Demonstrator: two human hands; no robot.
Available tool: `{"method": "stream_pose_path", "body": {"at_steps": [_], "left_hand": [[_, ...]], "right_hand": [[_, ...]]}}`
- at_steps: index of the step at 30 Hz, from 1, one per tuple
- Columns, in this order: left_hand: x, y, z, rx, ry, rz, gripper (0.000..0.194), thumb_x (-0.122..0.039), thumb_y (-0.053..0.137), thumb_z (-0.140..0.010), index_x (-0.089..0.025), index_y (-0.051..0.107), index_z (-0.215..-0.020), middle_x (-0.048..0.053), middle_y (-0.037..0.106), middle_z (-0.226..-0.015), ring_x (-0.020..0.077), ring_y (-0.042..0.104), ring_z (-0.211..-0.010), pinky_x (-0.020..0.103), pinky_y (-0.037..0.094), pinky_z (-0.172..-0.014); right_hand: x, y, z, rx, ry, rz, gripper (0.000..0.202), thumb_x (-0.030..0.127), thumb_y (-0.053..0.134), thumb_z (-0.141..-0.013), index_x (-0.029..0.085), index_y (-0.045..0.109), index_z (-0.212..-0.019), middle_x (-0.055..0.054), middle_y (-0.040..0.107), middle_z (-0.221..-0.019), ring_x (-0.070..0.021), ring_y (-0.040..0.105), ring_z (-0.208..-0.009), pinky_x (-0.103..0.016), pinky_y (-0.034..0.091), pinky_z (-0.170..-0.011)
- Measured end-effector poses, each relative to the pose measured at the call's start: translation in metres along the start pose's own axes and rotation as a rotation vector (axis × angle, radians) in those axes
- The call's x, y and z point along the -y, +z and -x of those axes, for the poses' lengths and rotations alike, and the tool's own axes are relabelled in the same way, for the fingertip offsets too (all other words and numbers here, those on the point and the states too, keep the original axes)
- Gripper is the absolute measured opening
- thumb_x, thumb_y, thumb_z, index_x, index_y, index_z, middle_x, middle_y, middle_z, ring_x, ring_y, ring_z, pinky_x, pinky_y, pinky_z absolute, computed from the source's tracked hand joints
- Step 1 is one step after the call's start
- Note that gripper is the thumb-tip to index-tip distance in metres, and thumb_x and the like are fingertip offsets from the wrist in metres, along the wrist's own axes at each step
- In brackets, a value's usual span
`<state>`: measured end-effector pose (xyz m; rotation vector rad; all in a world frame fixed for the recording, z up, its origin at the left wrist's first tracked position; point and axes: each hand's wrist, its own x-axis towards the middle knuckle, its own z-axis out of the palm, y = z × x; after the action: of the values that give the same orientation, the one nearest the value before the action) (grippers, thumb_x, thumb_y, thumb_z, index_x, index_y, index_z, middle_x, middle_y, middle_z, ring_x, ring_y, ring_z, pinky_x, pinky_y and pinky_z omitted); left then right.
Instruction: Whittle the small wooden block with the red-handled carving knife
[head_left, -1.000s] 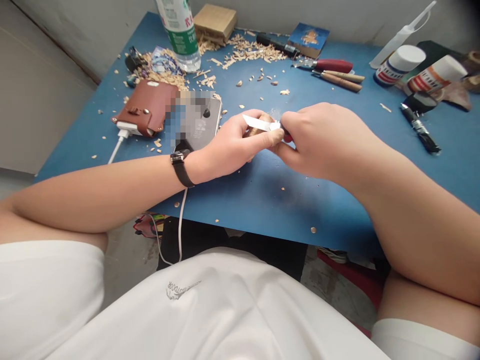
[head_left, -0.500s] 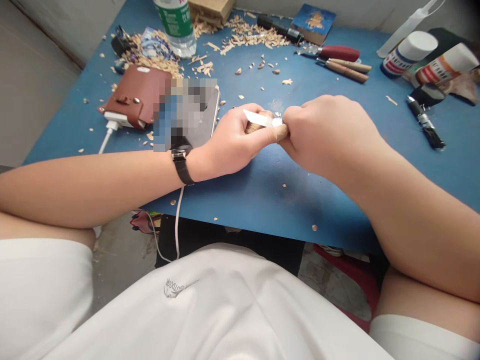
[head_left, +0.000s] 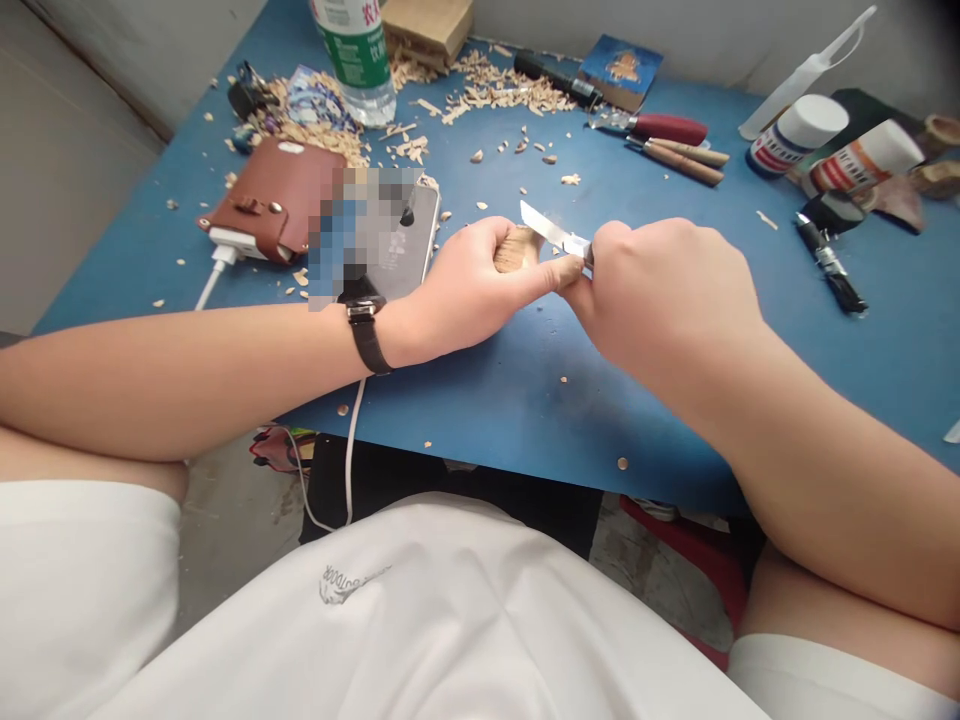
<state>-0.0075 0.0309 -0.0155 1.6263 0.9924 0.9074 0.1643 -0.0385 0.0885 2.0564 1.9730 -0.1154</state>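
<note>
My left hand [head_left: 476,290] is closed around a small carved piece of wood [head_left: 516,250] with fine grooves on its surface; the fingers hide much of it. A carving knife [head_left: 551,228] is in my right hand [head_left: 671,285], its handle mostly covered by the fist. The bright blade points up and to the left, just beside the wood's right end. My left thumb stretches to the right and meets my right hand near the base of the blade. A tan covering shows on that thumb's tip.
Left on the blue table [head_left: 480,400] are a brown leather case [head_left: 277,195], a phone [head_left: 405,240] and a water bottle [head_left: 356,65]. Wood shavings [head_left: 495,85] lie at the back near a wood block [head_left: 431,25]. Carving tools [head_left: 675,150] and white-capped bottles [head_left: 799,135] stand rightward.
The blade has come off the top of the wood and now tilts more upward. My right hand has shifted slightly right and down, uncovering more of the grooved wood.
</note>
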Motion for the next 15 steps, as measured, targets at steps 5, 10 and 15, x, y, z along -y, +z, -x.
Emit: {"method": "stream_pose_path", "body": {"at_steps": [5, 10, 15], "left_hand": [[-0.013, 0.003, 0.006, 0.056, 0.026, 0.026, 0.073, -0.075, 0.12, -0.08, -0.029, 0.063, -0.079, -0.001, 0.053, -0.07, 0.0259, 0.066, -0.087, 0.04, 0.049, -0.074], [-0.021, 0.003, 0.01, 0.057, 0.023, 0.041, 0.07, -0.061, 0.122, -0.079, -0.028, 0.061, -0.074, -0.001, 0.059, -0.066, 0.0227, 0.066, -0.081, 0.037, 0.046, -0.068], [-0.024, 0.003, 0.015, 0.081, -0.042, 0.045, 0.059, -0.05, 0.118, -0.083, -0.027, 0.064, -0.073, -0.003, 0.056, -0.063, 0.0185, 0.056, -0.071, 0.038, 0.036, -0.064]], "right_hand": [[-0.011, 0.001, -0.008, 0.005, -0.243, 0.116, 0.039, 0.032, 0.055, -0.125, 0.02, 0.075, -0.156, -0.016, 0.087, -0.118, -0.0344, 0.082, -0.099, -0.036, 0.035, -0.073], [-0.014, 0.002, -0.012, -0.02, -0.329, 0.185, 0.041, 0.031, 0.048, -0.124, 0.019, 0.083, -0.142, -0.018, 0.085, -0.115, -0.0337, 0.078, -0.095, -0.039, 0.034, -0.072], [-0.011, 0.002, -0.011, 0.037, -0.305, 0.214, 0.049, 0.036, 0.045, -0.127, 0.015, 0.09, -0.132, -0.021, 0.083, -0.108, -0.0389, 0.081, -0.099, -0.042, 0.039, -0.073]]}}
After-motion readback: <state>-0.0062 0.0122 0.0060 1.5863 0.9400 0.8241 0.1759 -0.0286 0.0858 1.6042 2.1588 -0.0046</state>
